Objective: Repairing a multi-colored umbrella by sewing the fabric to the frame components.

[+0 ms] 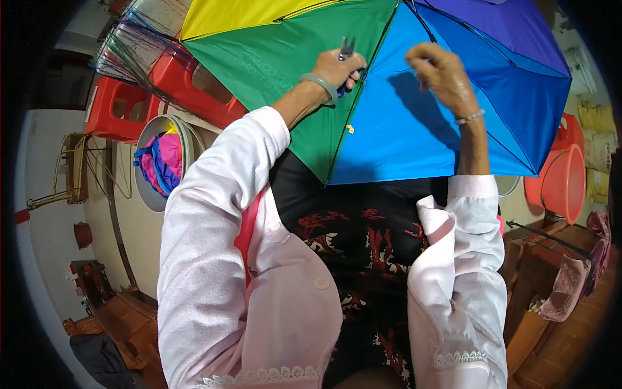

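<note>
An open umbrella (402,129) with yellow, green, blue and purple panels lies across my lap, its inner side with thin dark ribs facing me. My left hand (337,70) is closed around small pliers (348,48) with metal jaws pointing up and away; it rests over the green panel beside the rib between green and blue. Above the light blue panel, my right hand (444,74) hovers with bent fingers drawn together, slightly blurred. Whatever its fingertips hold, if anything, is too small to make out. A small yellowish tab (350,129) sits on the rib nearer me.
At left stand red plastic stools (120,107), a bundle of thin umbrella ribs (129,48), and a pale bucket (151,198) holding folded colourful fabric (165,159). To the right are a pinkish-red basin (565,185) and wooden furniture (541,259) with a pink cloth (565,288).
</note>
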`<state>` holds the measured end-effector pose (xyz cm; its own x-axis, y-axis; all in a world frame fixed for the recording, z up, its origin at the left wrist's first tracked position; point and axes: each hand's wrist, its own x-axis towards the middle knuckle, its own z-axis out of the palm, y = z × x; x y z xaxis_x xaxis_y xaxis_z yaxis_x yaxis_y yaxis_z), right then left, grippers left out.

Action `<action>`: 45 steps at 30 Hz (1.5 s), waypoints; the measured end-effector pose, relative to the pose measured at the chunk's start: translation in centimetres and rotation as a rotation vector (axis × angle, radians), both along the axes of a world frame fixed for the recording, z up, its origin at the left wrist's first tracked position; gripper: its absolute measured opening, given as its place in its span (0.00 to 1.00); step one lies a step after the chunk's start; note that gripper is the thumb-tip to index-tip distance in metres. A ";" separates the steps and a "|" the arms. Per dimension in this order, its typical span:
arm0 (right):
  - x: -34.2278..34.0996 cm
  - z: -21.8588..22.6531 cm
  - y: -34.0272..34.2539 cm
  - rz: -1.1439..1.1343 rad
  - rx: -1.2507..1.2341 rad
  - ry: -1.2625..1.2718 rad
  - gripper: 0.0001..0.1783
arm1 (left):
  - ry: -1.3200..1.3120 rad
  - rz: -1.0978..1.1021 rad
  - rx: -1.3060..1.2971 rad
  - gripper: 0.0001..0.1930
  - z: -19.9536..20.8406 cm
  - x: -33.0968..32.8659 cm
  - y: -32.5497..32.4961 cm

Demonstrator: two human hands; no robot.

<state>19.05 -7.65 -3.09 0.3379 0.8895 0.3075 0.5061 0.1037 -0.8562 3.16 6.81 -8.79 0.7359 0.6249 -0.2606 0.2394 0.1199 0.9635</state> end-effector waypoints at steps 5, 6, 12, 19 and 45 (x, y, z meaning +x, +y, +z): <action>-2.2 -2.5 1.4 0.103 -0.211 -0.375 0.09 | -0.194 0.142 -0.227 0.11 1.0 0.0 0.0; -2.7 -2.9 1.7 0.108 -0.269 -0.337 0.10 | -0.205 0.152 -0.214 0.11 1.3 0.1 -0.3; -4.7 -3.8 3.8 0.014 -0.306 -0.199 0.08 | -0.176 0.148 -0.135 0.10 2.2 0.0 -1.1; -3.5 -5.7 4.5 -0.062 -0.302 0.653 0.06 | -0.045 0.105 0.058 0.09 1.9 0.3 -0.5; 1.5 0.3 0.3 -0.369 0.374 0.825 0.05 | -0.094 -0.127 0.948 0.08 -1.9 1.9 -0.3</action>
<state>20.52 -7.31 -2.83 0.8110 0.5779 0.0908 -0.1816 0.3963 -0.9000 5.07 6.56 -10.70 0.8046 0.4601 0.3752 0.1143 -0.7402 0.6626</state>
